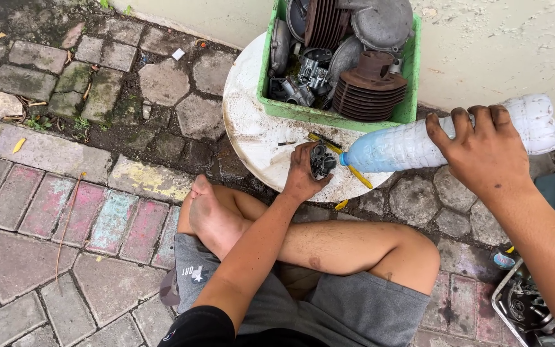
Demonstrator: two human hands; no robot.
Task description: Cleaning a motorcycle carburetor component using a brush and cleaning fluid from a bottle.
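A small dark metal part (322, 160) is gripped in the left hand (304, 173), the fingers curled closed around it, and it is held just above the near edge of a round white tray (252, 122). A clear plastic bottle (419, 142) is clasped in the right hand (483, 151), the fingers wrapped fully over its middle; it is tilted almost flat, its blue cap end pointed at the part and nearly touching it. Pale liquid is seen inside the bottle. Just beyond the left hand, a yellow-handled tool (338, 157) is laid on the tray, partly hidden by the bottle's neck. Farther beyond both hands, a green crate (329, 115) is set on the tray, filled with finned engine cylinders (367, 90) and other grey metal parts. Below the hands, crossed bare legs (329, 247) in grey shorts are seen over stone paving (65, 212). To the right of the right forearm, a bin of metal pieces (525, 308) is partly in view.
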